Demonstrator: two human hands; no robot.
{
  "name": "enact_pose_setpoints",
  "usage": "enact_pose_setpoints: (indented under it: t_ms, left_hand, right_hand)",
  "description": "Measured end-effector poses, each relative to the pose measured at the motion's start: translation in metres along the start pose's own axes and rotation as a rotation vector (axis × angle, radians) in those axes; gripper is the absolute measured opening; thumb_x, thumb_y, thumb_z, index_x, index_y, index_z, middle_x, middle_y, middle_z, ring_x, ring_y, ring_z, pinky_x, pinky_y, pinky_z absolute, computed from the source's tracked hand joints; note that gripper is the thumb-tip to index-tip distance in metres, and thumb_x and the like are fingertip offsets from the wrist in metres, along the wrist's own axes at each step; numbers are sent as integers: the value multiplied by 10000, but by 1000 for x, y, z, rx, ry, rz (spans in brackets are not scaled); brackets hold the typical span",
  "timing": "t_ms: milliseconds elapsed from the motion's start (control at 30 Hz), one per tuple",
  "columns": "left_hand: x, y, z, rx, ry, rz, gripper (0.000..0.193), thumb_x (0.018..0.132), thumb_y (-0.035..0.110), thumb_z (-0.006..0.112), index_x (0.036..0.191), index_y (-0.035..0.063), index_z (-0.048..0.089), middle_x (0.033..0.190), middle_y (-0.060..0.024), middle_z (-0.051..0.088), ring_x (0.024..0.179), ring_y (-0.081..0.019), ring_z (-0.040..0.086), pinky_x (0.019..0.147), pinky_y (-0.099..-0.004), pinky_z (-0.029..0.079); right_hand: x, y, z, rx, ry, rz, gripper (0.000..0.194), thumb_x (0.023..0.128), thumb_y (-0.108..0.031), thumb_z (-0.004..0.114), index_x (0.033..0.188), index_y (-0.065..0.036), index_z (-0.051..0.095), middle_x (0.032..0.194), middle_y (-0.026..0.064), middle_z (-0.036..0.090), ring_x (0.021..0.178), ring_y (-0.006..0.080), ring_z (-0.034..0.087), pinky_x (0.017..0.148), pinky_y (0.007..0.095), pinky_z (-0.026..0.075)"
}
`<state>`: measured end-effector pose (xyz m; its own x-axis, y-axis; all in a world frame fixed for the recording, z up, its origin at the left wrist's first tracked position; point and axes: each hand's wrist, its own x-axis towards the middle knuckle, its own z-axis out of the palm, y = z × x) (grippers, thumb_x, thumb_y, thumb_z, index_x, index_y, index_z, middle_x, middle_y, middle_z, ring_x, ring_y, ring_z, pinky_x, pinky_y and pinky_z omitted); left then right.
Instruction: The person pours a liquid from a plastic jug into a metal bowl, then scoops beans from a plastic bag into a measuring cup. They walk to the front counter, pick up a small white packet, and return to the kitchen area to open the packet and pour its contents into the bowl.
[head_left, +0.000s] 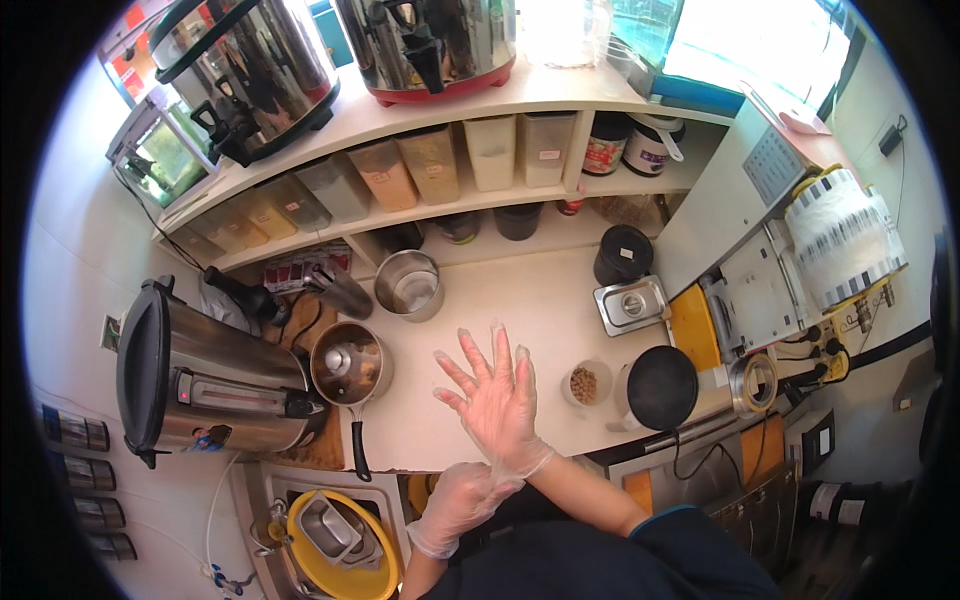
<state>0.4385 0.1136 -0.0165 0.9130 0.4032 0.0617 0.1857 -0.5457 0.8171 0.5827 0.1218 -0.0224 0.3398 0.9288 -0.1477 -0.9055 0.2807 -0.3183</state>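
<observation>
Both hands wear clear plastic gloves. My right hand (491, 397) is held over the pale counter (480, 300), palm up, with its fingers spread and nothing in it. Just below and to its left, my left hand (465, 499) is closed on the cuff of the right glove near the wrist. Right of the right hand stands a small cup of brown pellets or beans (585, 384), beside a pitcher with a black lid (661, 388). On the left are a saucepan (351, 363) with a black handle and an open steel pot (409, 289).
A steel hot water urn (217, 382) stands at left, above a sink with a yellow basin (341, 570). Shelves of powder containers (491, 152) line the back, under large steel dispensers (427, 52). At right are a lidded steel tray (631, 305), a black-lidded canister (624, 253) and a sealing machine (765, 285).
</observation>
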Motion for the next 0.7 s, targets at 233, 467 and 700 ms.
enact_pose_setpoints:
  t_ms: [233, 467, 700]
  left_hand:
    - [-22, -16, -17, 76, -107, -95, 309, 945, 364, 603, 912, 83, 728, 759, -154, 654, 737, -366, 635, 655, -444, 488]
    - [-81, -37, -48, 33, 277, -482, 395, 965, 380, 598, 999, 5, 719, 766, -132, 623, 700, -257, 593, 662, -353, 468]
    - [-98, -48, -37, 30, 205, -596, 459, 950, 463, 584, 1071, 36, 703, 818, -178, 644, 768, -357, 632, 682, -408, 486]
  right_hand:
    - [-44, -9, -107, -350, 407, 171, 518, 997, -471, 494, 1376, -119, 470, 1285, 141, 586, 1016, 275, 617, 822, 417, 517]
    - [-71, -3, -204, -953, 1282, 123, 793, 863, -209, 698, 1509, -175, 239, 1432, 131, 371, 1166, 275, 477, 795, 405, 507]
    - [-38, -19, -231, -678, 1219, 31, 312, 923, -136, 596, 1215, -34, 558, 984, 86, 601, 848, 177, 568, 723, 324, 477]
